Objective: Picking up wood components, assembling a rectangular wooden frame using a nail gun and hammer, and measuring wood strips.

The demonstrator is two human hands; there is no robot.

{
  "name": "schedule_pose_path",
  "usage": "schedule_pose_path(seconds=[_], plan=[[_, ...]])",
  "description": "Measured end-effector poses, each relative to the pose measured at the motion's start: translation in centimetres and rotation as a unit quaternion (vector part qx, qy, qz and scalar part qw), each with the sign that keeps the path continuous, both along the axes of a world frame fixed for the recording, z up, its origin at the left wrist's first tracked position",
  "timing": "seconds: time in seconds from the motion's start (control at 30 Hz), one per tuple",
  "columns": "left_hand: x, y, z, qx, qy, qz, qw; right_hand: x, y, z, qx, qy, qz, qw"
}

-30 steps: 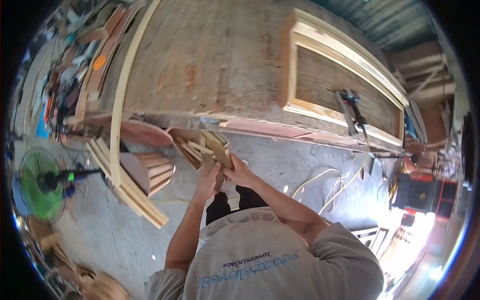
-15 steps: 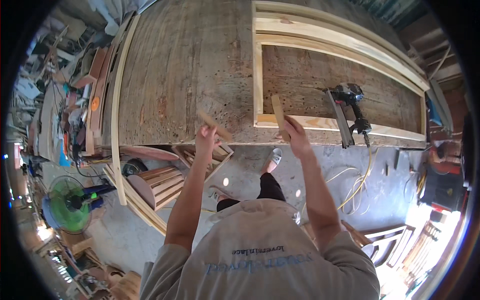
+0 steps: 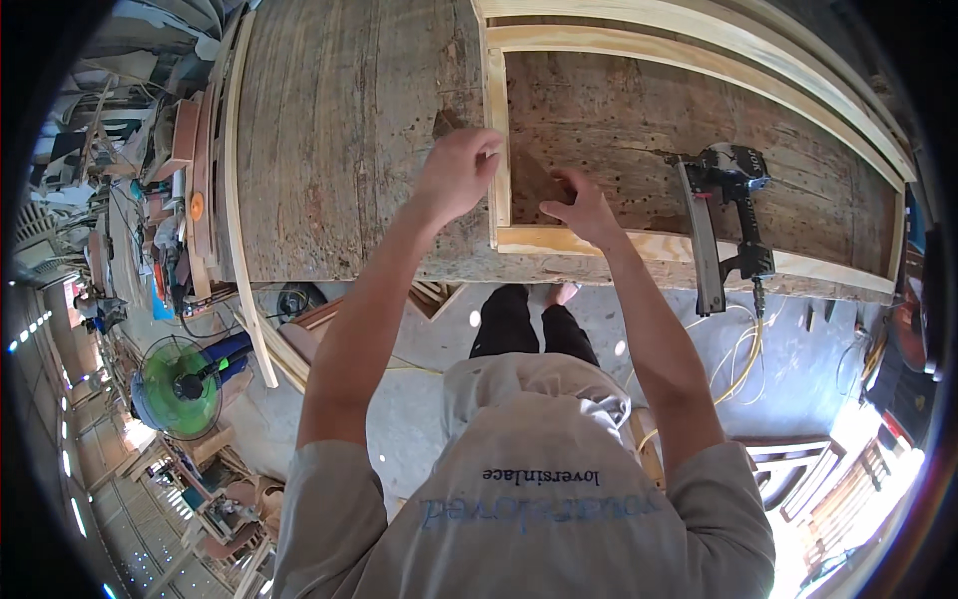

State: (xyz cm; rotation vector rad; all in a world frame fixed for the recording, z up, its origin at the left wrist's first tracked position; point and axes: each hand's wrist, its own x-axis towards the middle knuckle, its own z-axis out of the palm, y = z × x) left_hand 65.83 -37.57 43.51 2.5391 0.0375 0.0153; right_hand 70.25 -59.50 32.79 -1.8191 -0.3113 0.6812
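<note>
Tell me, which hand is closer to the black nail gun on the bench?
The right hand. It is left of the nail gun, within the outline of the wooden frame; the left hand is farther left, beside the frame's end bar.

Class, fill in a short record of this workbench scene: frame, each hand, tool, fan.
Frame: pale wood, lying on the workbench
Left hand: at the frame's left side, near a small brown wood piece; grip unclear
Right hand: near another brown piece, inside the frame; grip unclear
Tool: black nail gun, across the frame's near side
Fan: green, left of the person
</note>
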Motion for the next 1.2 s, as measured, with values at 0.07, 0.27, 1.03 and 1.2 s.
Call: schedule_pose_path(seconds=[0.07, 0.27, 1.03, 1.2], plan=[[2.8, 0.1, -0.6, 0.045, 0.000, -0.093, 0.995, -0.1, 0.6, -0.6, 0.022, 0.029, 0.040, 0.999], [7.2, 0.1, -3.4, 0.270, 0.219, -0.351, 0.869, 0.6, 0.2, -1.3, 0.027, 0.110, 0.083, 0.990], [12.4, 0.9, -4.9, 0.137, 0.349, -0.432, 0.820, 2.0, -3.7, 0.6, -0.101, 0.142, 0.206, 0.963], [12.2, 0.7, -4.6, 0.146, 0.344, -0.427, 0.823, 2.1, -3.7, 0.7, -0.128, 0.124, 0.222, 0.959]])
